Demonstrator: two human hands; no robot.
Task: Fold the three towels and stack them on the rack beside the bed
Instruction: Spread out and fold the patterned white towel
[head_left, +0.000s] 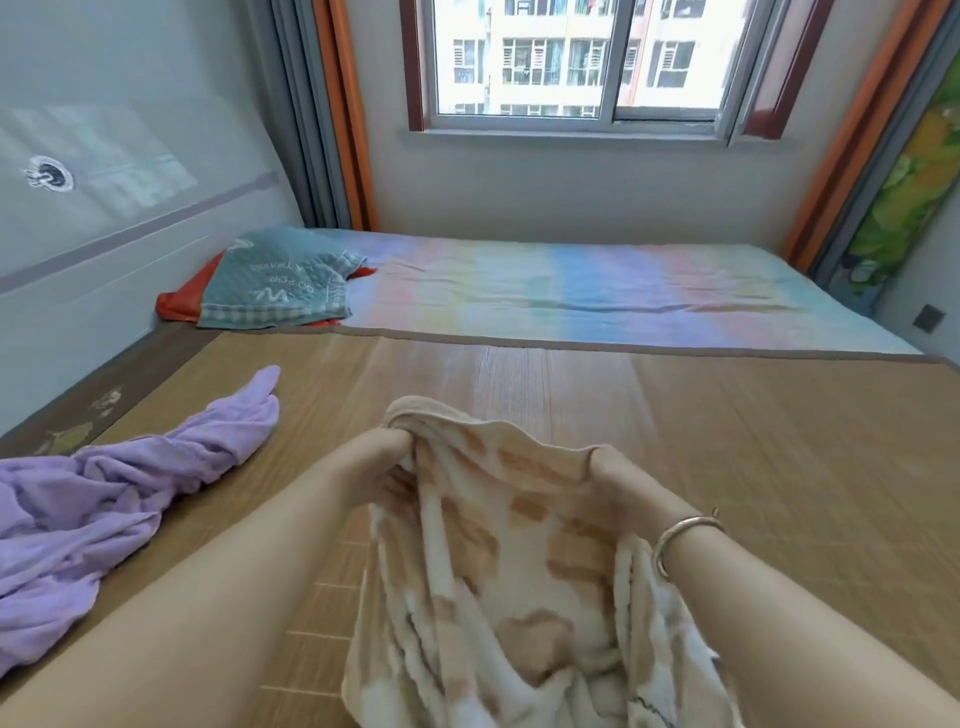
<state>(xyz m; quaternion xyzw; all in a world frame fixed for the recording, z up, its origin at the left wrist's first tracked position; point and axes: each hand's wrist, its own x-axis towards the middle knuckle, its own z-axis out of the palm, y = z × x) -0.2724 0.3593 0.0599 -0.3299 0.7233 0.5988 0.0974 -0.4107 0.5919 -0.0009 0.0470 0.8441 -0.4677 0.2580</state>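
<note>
A cream towel with tan patches (519, 571) hangs bunched between my hands over the bamboo mat (727, 441) on the bed. My left hand (384, 467) grips its upper left edge, fingers curled into the cloth. My right hand (623, 483), with a metal bangle on the wrist, grips the upper right edge; its fingers are hidden in the fabric. A crumpled lilac towel (104, 504) lies on the mat to the left. No rack is in view.
A teal quilted pillow (280, 280) over something red lies at the far left by the headboard. A pastel striped sheet (597, 291) covers the far half of the bed. Beyond it are the window wall and orange curtains (348, 114).
</note>
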